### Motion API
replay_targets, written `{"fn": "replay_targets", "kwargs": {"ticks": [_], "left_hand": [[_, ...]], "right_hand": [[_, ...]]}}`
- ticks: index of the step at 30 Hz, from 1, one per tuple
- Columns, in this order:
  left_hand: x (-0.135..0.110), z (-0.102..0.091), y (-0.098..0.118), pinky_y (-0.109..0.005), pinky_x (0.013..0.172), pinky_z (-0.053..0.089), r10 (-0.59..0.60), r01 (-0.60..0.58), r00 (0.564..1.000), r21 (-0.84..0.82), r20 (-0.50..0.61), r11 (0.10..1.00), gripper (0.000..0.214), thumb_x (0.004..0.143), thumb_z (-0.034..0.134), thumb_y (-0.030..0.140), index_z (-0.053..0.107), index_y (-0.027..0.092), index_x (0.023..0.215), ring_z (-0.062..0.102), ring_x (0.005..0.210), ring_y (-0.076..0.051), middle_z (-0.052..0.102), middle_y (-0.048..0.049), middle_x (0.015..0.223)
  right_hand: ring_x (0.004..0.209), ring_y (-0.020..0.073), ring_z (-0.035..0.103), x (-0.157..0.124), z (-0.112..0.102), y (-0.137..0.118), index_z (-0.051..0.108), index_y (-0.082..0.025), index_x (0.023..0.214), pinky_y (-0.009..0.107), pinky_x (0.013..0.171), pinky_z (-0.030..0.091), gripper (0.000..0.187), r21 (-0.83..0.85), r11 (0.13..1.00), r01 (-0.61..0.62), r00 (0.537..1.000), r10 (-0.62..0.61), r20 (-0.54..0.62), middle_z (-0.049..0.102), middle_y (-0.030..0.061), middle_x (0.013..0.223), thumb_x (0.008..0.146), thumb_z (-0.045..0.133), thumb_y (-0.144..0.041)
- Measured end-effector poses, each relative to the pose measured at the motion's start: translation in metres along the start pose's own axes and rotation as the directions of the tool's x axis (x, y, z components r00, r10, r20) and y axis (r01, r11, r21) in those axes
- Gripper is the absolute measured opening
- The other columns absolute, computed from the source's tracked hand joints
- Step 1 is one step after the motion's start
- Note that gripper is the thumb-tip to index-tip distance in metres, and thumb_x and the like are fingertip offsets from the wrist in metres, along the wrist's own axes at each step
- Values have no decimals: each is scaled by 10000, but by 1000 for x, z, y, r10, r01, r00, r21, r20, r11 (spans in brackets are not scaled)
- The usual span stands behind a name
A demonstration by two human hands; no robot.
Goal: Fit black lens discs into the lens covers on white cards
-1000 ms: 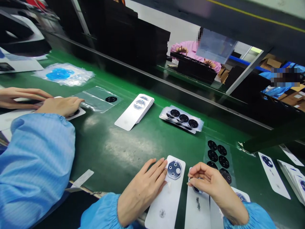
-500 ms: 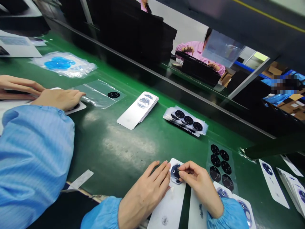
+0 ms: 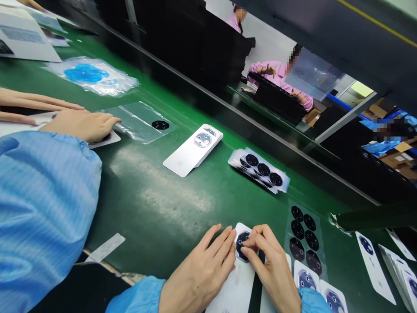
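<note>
Left hand flat, fingers spread loose, pinning white card to table, likely so it can't slide; right hand fingers pinch dark octagonal piece at card's top end; sticker sheet just beside, within reach.

A factory assembly line: green conveyor belt, stacked parts, workers in blue and pink smocks.

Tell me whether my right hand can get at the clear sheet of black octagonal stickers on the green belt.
Probably yes: the clear sheet of black octagonal stickers lies flat and uncovered just right of the right hand, with nothing standing between them.
</note>
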State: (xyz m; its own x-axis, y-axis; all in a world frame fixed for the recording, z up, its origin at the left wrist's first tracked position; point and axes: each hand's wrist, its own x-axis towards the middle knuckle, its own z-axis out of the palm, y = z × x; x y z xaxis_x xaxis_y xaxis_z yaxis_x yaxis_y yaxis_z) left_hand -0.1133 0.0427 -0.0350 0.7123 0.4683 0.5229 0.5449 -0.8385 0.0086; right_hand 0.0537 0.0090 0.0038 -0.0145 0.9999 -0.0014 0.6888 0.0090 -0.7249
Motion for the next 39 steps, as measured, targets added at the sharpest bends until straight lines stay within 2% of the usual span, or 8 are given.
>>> {"fn": "replay_targets", "kwargs": {"ticks": [4, 10, 14, 16, 24, 30, 35, 39], "left_hand": [[-2, 1, -2, -474, 1033, 278, 52, -52, 998, 0, 20, 999, 298, 901, 336, 130, 608, 92, 1018, 572, 1109, -249, 645, -136, 1160], [0, -3, -1, -487, 1056, 262, 38, -39, 998, 32, 46, 999, 280, 868, 392, 128, 578, 98, 1076, 567, 1111, -246, 646, -134, 1157], [1, -2, -1, -494, 1050, 278, 39, -39, 999, 4, 22, 999, 294, 859, 363, 99, 589, 99, 1047, 565, 1116, -247, 651, -132, 1151], [1, -3, -1, -501, 1050, 277, 41, -41, 999, 6, 24, 999, 298, 854, 362, 98, 591, 92, 1044, 561, 1121, -257, 649, -136, 1153], [2, -7, -1, -519, 1047, 282, 43, -44, 999, 27, 31, 999, 319, 856, 343, 67, 577, 81, 1072, 565, 1116, -256, 642, -139, 1162], [2, -4, -1, -523, 1044, 289, 49, -50, 998, 19, 39, 999, 311, 860, 347, 84, 577, 75, 1069, 563, 1121, -260, 643, -142, 1158], [3, -7, -1, -517, 1056, 289, 28, -30, 998, 27, 51, 999, 328, 859, 338, 73, 562, 92, 1099, 559, 1127, -243, 644, -131, 1159], [3, -8, -1, -514, 1064, 285, 37, -38, 999, 32, 39, 999, 302, 864, 356, 89, 570, 97, 1076, 563, 1124, -241, 648, -131, 1155]], "right_hand": [[793, 185, 512, 9, 7, 6, 576, -207, 711, 294, 676, 437, 165, -50, 999, -16, 996, 12, -93, 455, 29, 848, 852, 495, -182], [795, 189, 493, 23, -7, 12, 606, -209, 664, 334, 747, 413, 159, 46, 988, -150, 950, 157, -269, 433, 0, 802, 812, 588, -266], [857, 210, 466, 14, -2, 1, 611, -223, 675, 355, 775, 391, 162, -94, 992, -84, 987, 70, -143, 431, 14, 826, 832, 573, -209], [846, 214, 454, 12, 4, -1, 607, -223, 673, 359, 761, 390, 174, -153, 987, -57, 992, 38, -123, 430, 17, 817, 836, 563, -181], [879, 220, 452, 14, -1, 5, 596, -217, 683, 386, 822, 362, 157, -65, 988, -137, 965, 119, -234, 421, 11, 833, 838, 572, -232], [868, 217, 434, 13, 7, 4, 606, -218, 684, 384, 810, 354, 169, -146, 987, -71, 988, 49, -149, 407, 10, 816, 839, 557, -172], [857, 213, 451, 17, -2, 6, 570, -214, 707, 392, 816, 370, 141, -65, 991, -118, 949, 93, -301, 435, 12, 832, 846, 552, -231], [873, 217, 436, 11, 1, -3, 576, -219, 716, 385, 802, 374, 157, -127, 988, -89, 973, 59, -224, 424, 17, 837, 864, 526, -208]]}}
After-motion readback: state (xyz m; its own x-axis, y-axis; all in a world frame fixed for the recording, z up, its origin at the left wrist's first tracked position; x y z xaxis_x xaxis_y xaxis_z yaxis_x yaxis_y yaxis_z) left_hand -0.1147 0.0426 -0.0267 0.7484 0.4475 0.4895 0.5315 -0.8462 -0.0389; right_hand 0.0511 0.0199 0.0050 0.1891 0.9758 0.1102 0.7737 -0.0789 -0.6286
